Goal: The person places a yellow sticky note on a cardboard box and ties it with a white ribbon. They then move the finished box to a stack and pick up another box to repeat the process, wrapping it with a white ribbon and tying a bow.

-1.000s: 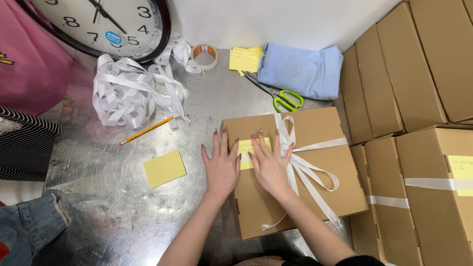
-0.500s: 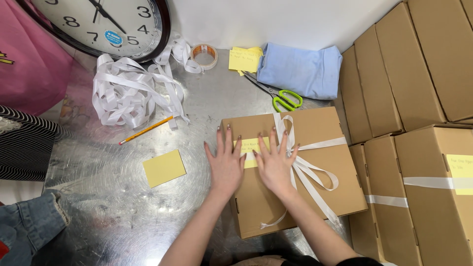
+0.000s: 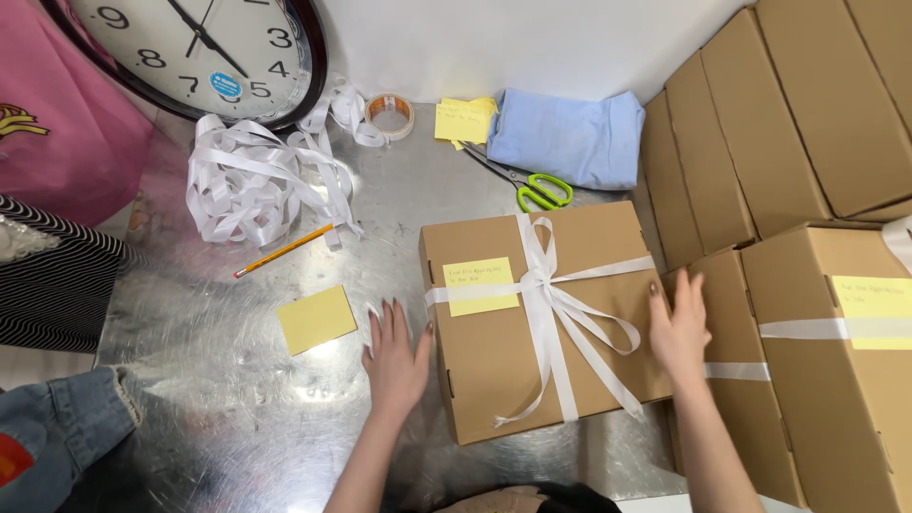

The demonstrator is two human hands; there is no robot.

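Observation:
A brown cardboard box (image 3: 494,361) lies on the metal table (image 3: 237,408), tied with a white ribbon bow (image 3: 546,285) and carrying a yellow sticky note (image 3: 481,285) on its lid. My left hand (image 3: 396,361) rests flat against the box's left side, fingers spread. My right hand (image 3: 678,328) is at the box's right edge, fingers apart, between it and the neighbouring boxes. Neither hand grips anything.
Stacked brown boxes (image 3: 807,171) fill the right side; one (image 3: 836,380) has ribbon and a yellow note. On the table lie a sticky-note pad (image 3: 317,319), pencil (image 3: 283,251), ribbon heap (image 3: 256,180), tape roll (image 3: 389,115), green-handled scissors (image 3: 541,190), folded blue cloth (image 3: 570,138) and a wall clock (image 3: 199,47).
Both hands have left the sticky note on the lid and spread apart, the left to the box's left side, the right to its right edge.

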